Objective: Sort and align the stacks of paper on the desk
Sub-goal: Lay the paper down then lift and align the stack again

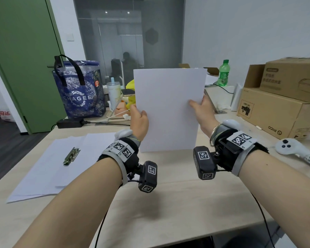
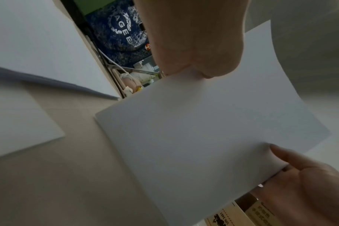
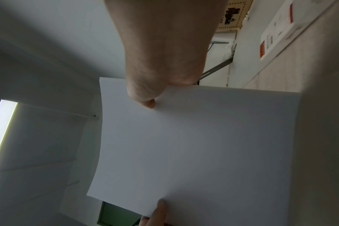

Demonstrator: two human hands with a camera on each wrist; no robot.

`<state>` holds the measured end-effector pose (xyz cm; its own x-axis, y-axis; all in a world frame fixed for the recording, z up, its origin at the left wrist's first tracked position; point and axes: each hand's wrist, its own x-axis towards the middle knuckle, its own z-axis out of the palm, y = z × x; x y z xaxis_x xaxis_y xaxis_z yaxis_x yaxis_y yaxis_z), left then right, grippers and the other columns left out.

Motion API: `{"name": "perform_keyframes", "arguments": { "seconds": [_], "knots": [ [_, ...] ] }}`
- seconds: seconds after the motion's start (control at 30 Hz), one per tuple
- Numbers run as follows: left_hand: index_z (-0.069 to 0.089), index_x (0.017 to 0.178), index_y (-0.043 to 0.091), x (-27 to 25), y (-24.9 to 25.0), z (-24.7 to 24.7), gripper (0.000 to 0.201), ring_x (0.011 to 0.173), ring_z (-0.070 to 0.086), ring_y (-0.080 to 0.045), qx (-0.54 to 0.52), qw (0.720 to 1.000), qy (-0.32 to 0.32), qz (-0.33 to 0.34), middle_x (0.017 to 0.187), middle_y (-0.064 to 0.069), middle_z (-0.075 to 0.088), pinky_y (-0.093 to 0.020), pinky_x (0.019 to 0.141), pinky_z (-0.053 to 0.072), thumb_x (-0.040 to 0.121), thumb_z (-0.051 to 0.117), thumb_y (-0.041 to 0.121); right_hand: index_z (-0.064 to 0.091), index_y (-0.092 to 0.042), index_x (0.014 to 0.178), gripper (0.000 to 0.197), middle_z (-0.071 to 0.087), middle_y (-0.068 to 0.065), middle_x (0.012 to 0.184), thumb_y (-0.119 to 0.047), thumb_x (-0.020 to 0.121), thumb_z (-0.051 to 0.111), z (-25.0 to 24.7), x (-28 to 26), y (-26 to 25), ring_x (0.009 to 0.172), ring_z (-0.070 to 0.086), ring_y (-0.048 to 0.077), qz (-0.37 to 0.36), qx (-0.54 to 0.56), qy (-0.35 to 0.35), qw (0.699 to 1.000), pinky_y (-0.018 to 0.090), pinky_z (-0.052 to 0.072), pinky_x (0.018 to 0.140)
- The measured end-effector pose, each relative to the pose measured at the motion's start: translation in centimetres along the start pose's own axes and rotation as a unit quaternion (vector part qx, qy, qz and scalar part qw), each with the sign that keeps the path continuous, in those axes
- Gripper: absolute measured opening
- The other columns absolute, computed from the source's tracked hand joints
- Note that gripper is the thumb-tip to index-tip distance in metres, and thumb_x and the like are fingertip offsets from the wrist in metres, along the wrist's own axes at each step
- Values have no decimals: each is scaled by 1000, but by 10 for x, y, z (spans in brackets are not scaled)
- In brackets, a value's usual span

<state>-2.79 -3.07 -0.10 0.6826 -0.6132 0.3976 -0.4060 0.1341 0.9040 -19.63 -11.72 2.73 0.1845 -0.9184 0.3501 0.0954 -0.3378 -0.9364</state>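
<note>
A stack of white paper (image 1: 168, 108) stands upright on its lower edge on the pale desk (image 1: 168, 203), in the middle of the head view. My left hand (image 1: 140, 120) grips its left edge, thumb on the near face. My right hand (image 1: 202, 109) grips the right edge the same way. The held stack (image 2: 203, 130) fills the left wrist view, with my left hand (image 2: 194, 45) above it and my right hand (image 2: 300, 175) below. In the right wrist view my right hand (image 3: 161, 61) pinches the stack (image 3: 203, 152). More white sheets (image 1: 48, 167) lie flat at the left, loosely overlapped.
A metal clip (image 1: 71, 156) lies on the flat sheets. A blue tote bag (image 1: 79, 90), a cup (image 1: 114, 95) and a black power adapter (image 1: 70, 123) stand at the back left. Cardboard boxes (image 1: 276, 108), a green bottle (image 1: 223, 73) and a white controller (image 1: 295, 153) are at the right.
</note>
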Motion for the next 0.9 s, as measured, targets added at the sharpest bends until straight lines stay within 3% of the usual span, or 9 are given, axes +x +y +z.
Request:
{"name": "perform_keyframes", "arguments": {
  "seconds": [0.13, 0.23, 0.37, 0.43, 0.53, 0.67, 0.77, 0.83, 0.9],
  "knots": [
    [29, 132, -3, -6, -2, 5, 35, 125, 49, -25, -8, 1000, 1, -14, 136, -15, 49, -17, 86, 33, 98, 36, 3, 48, -5, 126, 34, 58, 4, 112, -12, 93, 51, 2, -3, 9, 97, 57, 18, 18, -6, 0, 1000, 27, 47, 79],
    [27, 131, -3, -9, -4, 10, 35, 122, 50, -27, -23, 999, 13, -26, 134, -17, 48, -17, 84, 31, 98, 36, 5, 49, -6, 125, 33, 60, 6, 115, -12, 92, 52, 2, -5, 18, 98, 57, 18, 29, -10, 3, 1000, 26, 45, 79],
    [32, 129, -2, -9, -4, 10, 30, 106, 49, -20, -26, 999, 24, -14, 130, -16, 51, -14, 73, 27, 102, 33, 11, 46, -5, 127, 35, 56, 3, 110, -12, 93, 51, 0, -3, 17, 98, 55, 17, 26, -11, -1, 1000, 23, 45, 73],
    [36, 126, 2, -7, -5, 9, 28, 105, 48, -19, -28, 999, 21, -24, 128, -15, 52, -18, 78, 29, 102, 34, 17, 42, -4, 129, 37, 54, 1, 111, -14, 94, 50, -1, 0, 19, 99, 54, 17, 27, -24, -14, 999, 20, 44, 69],
    [35, 108, 12, -6, -12, 10, 9, 113, 52, -23, -17, 999, 8, -43, 114, -11, 52, -32, 99, 38, 101, 36, 18, 36, -3, 131, 41, 52, 3, 113, -15, 95, 50, -3, -3, 28, 101, 53, 18, 46, -60, -29, 997, 16, 42, 64],
    [40, 119, 5, -1, -11, 5, 25, 110, 54, -23, -7, 999, -20, -36, 122, -14, 55, -34, 99, 40, 96, 44, 13, 27, -3, 134, 43, 49, 6, 114, -9, 95, 43, -1, 2, 28, 99, 49, 19, 47, -103, -43, 993, 18, 39, 64],
    [40, 110, 11, 9, -4, -2, 30, 107, 57, -28, -9, 998, -34, -45, 119, -16, 57, -43, 101, 44, 82, 44, 20, 23, -1, 137, 44, 43, 6, 110, -6, 95, 38, 6, 8, 19, 95, 43, 16, 57, -149, -59, 985, 24, 36, 61],
    [42, 123, 8, 14, -2, -10, 43, 117, 55, -30, 9, 996, -58, -64, 127, -14, 56, -45, 103, 43, 83, 49, 24, 21, 0, 142, 50, 38, 7, 108, -8, 96, 40, 14, 9, 19, 97, 42, 19, 63, -206, -59, 975, 28, 39, 74],
    [41, 135, 8, 16, -6, -19, 56, 122, 53, -24, 28, 994, -83, -71, 132, -6, 55, -41, 107, 41, 85, 59, 26, 19, -2, 145, 57, 42, 11, 116, -10, 95, 43, 22, 7, 23, 111, 49, 29, 83, -245, -68, 964, 37, 41, 92]
  ]
}}
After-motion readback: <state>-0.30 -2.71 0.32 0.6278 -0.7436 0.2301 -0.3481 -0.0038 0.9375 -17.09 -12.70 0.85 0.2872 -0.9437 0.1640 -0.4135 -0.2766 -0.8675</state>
